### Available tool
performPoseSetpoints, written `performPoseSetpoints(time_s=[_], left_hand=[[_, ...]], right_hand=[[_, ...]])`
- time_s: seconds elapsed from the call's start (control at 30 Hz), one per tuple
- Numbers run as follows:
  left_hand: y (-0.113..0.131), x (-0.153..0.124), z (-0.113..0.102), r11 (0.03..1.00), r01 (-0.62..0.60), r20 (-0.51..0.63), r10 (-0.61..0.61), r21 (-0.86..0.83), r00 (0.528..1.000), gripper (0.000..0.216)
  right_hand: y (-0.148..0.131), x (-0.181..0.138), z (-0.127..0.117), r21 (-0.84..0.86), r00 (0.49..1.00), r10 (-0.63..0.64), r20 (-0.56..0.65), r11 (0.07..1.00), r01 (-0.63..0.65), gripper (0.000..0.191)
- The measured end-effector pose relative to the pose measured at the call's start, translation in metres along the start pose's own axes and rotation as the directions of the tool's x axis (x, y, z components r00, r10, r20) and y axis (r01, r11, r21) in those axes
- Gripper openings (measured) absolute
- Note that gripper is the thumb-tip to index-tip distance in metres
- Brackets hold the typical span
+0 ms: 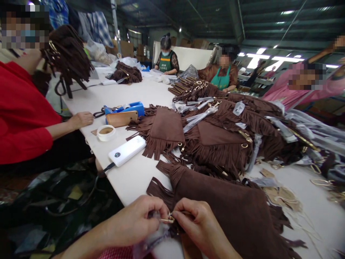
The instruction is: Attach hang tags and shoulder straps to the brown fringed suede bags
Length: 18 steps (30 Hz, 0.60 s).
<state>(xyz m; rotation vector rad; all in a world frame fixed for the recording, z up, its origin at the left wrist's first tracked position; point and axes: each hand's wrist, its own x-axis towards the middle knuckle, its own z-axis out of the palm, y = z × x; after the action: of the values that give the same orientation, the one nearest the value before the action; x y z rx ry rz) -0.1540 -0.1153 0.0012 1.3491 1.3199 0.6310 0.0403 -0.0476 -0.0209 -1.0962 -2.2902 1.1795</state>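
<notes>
My left hand (pixel 142 217) is closed, with thumb and fingers pinching a small gold metal clasp (pixel 169 219). From the other side, the fingertips of my right hand (pixel 196 220) meet at the same clasp. Crumpled clear plastic (pixel 152 241) hangs below my left hand. Just beyond and to the right of both hands lies a dark brown fringed bag (pixel 221 198), flat on the white table (pixel 129 180). A brown strip (pixel 188 246) runs under my right hand. What else sits inside the fingers is hidden.
More brown fringed bags (pixel 167 124) are piled behind. A white power bank (pixel 128 150), tape roll (pixel 106 133), phone (pixel 122 118) and blue tape dispenser (pixel 134 108) lie at left. A person in red (pixel 24 115) holds a bag (pixel 70 54); other people work farther back.
</notes>
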Motion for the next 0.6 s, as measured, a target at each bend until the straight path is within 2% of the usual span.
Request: performPoseSetpoints(time_s=[0.13, 0.2, 0.43, 0.5, 0.6], left_hand=[[0.009, 0.003, -0.001, 0.955, 0.217, 0.070, -0.206, -0.204, 0.976, 0.023], [0.012, 0.007, 0.000, 0.924, 0.274, 0.083, -0.262, -0.266, 0.962, 0.027], [0.003, 0.013, 0.005, 0.841, 0.315, 0.197, -0.252, -0.439, 0.947, 0.023], [0.004, 0.012, 0.005, 0.861, 0.274, 0.151, -0.231, -0.428, 0.961, 0.022], [0.006, 0.013, 0.005, 0.919, 0.222, 0.076, -0.208, -0.326, 0.975, 0.022]], right_hand=[[0.001, -0.002, -0.001, -0.013, 1.000, 0.000, 0.031, 1.000, 0.000, 0.020], [0.002, -0.002, -0.002, -0.012, 0.999, 0.007, 0.042, 1.000, -0.006, 0.020], [0.000, -0.003, 0.003, 0.013, 0.998, -0.017, 0.064, 1.000, 0.016, 0.020], [0.000, -0.003, 0.004, 0.008, 0.997, -0.023, 0.068, 1.000, 0.022, 0.020], [0.002, -0.004, 0.002, -0.009, 0.997, -0.025, 0.074, 1.000, 0.026, 0.019]])
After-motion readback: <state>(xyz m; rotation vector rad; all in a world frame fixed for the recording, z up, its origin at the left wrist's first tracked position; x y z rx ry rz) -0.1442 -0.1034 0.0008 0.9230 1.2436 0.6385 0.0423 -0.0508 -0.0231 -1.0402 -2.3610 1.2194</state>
